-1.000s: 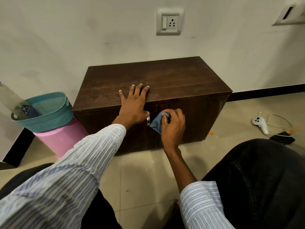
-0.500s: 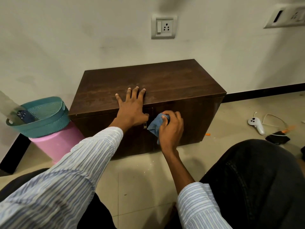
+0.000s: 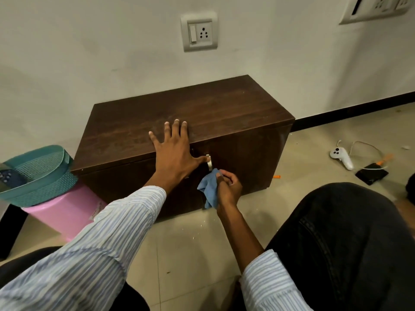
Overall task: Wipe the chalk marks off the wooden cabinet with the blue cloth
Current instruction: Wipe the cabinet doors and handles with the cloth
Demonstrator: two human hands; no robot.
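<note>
A low dark wooden cabinet point(image 3: 235, 104) stands against the white wall. Faint pale smears show on its top near my fingers. My left hand point(image 3: 175, 151) lies flat with fingers spread over the top's front edge, thumb by the silver door handle point(image 3: 209, 163). Below the handle, my right hand point(image 3: 228, 189) grips a crumpled blue cloth point(image 3: 210, 189) and holds it against the cabinet's front, low on the door. The cloth hides the surface under it.
A teal basket point(image 3: 42, 176) sits on a pink stool point(image 3: 65, 209) left of the cabinet. On the tiled floor at right lie a white controller point(image 3: 340, 156), a cable and a black object point(image 3: 371, 175). My dark-trousered knee point(image 3: 348, 232) fills the lower right. White crumbs dot the floor.
My right hand has slid the blue cloth down the cabinet's front, from beside the handle to lower on the door. My left hand stays on the top. The view has shifted slightly.
</note>
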